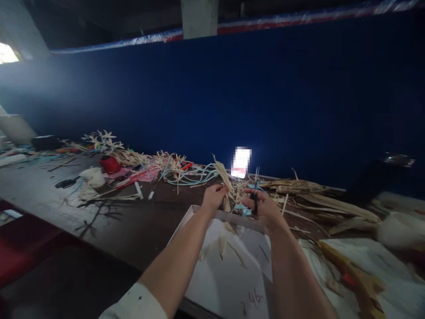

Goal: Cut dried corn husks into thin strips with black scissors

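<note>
On my feed, the left hand [214,197] pinches a flat, straw-coloured dried-leaf strip [223,174]; the right hand [264,207] grips black-handled metal scissors [255,197]. I'd keep them clear of that pinch.

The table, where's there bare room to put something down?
Bare table lies left of the white tray, in front of the white stick, and left of the scissors beside the cup. Crowded: scraps behind the tray, dry husks to its right.
</note>
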Motion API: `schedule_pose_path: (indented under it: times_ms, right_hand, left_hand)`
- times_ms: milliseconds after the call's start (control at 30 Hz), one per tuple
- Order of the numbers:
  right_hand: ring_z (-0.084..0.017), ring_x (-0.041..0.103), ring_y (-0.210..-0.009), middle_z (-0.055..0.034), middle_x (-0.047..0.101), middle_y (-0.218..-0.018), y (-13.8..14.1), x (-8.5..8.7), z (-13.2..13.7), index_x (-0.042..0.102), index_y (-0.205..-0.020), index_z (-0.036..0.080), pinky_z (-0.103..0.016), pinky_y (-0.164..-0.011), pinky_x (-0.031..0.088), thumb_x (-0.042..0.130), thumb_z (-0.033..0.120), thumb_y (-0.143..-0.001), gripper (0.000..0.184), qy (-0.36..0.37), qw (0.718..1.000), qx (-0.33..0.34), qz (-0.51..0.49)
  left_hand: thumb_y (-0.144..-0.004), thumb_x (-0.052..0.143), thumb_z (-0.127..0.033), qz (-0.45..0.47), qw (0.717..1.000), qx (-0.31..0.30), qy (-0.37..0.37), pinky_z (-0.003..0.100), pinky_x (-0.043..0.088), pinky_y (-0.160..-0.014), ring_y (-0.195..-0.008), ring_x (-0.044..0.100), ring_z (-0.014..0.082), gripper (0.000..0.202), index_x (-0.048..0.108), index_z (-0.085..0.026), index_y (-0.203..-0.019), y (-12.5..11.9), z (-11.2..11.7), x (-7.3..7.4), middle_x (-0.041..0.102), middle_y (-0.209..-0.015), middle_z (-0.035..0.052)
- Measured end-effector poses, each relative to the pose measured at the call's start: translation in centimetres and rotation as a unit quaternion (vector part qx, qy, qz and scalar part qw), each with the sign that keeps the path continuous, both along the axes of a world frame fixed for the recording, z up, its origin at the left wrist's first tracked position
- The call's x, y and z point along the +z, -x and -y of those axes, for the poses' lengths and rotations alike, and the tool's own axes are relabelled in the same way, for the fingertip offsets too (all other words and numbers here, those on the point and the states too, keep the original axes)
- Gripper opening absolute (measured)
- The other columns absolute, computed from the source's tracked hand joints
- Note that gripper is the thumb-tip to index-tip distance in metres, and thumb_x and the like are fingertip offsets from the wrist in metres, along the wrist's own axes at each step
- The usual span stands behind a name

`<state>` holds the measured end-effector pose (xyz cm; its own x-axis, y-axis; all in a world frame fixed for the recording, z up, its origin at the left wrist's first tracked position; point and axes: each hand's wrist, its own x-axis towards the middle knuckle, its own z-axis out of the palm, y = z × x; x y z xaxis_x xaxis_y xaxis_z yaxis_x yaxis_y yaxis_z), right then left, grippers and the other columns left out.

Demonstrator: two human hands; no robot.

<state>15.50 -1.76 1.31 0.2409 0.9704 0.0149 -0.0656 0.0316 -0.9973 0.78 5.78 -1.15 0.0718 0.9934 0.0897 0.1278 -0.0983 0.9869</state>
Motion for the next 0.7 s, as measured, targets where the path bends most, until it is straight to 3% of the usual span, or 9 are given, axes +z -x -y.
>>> schedule_pose_path:
  times_ms: [100, 233, 433, 567, 700]
  right_hand:
    - [-0.016, 0.058, -0.063, -0.0013, 0.063, -0.077, 0.3, -0.2, -0.4, 0.057, -0.096, 0.02, -0.023, -0.048, 0.041, 0.078, 0.028, -0.048, 0.053, -0.037, 0.998, -0.048, 0.015]
    - [-0.015, 0.059, -0.066, -0.0014, 0.063, -0.078, 0.8, -0.5, -0.7, 0.056, -0.095, 0.02, -0.025, -0.056, 0.044, 0.079, 0.029, -0.048, 0.053, -0.074, 0.996, -0.044, 0.017]
    - [-0.014, 0.056, -0.058, 0.0012, 0.06, -0.064, 0.6, -1.0, -0.8, 0.058, -0.095, 0.017, -0.025, -0.054, 0.041, 0.073, 0.032, -0.058, 0.042, -0.11, 0.992, -0.062, 0.007]
    - [-0.011, 0.051, -0.054, 0.0027, 0.056, -0.06, 0.3, -0.8, -0.8, 0.061, -0.09, 0.016, -0.023, -0.052, 0.039, 0.072, 0.032, -0.058, 0.037, -0.134, 0.987, -0.087, -0.019]
    - [-0.01, 0.048, -0.051, 0.0035, 0.056, -0.058, 0.3, -0.5, -0.7, 0.061, -0.087, 0.016, -0.023, -0.049, 0.037, 0.072, 0.033, -0.056, 0.037, -0.145, 0.983, -0.1, -0.04]
  left_hand:
    - [-0.068, 0.056, -0.038, -0.001, 0.999, -0.029, -0.031, 0.019, 0.032, -0.049, -0.052, 0.046, 0.0093, 0.026, 0.065, -0.015, -0.073, -0.1, 1.2, -0.2, 0.057, -0.06, -0.0006]
    - [-0.066, 0.058, -0.038, 0.002, 0.996, -0.081, -0.027, 0.019, 0.031, -0.048, -0.054, 0.045, 0.0093, 0.026, 0.067, -0.015, -0.075, -0.9, 2.6, -0.1, 0.058, -0.063, 0.0001]
    - [-0.066, 0.059, -0.047, 0.065, 0.979, -0.191, 0.029, 0.018, 0.022, -0.041, -0.042, 0.029, 0.0045, 0.037, 0.064, -0.013, -0.079, -1.0, 3.5, 0.4, 0.043, -0.05, -0.0046]
    - [-0.064, 0.063, -0.048, 0.117, 0.967, -0.212, 0.078, 0.018, 0.017, -0.038, -0.039, 0.027, 0.0026, 0.038, 0.06, -0.012, -0.076, -0.8, 3.5, 0.4, 0.042, -0.051, -0.0048]
    - [-0.067, 0.06, -0.047, 0.136, 0.963, -0.22, 0.073, 0.017, 0.016, -0.038, -0.038, 0.028, 0.0024, 0.035, 0.057, -0.012, -0.073, -0.7, 3.3, 0.6, 0.04, -0.05, -0.0052]
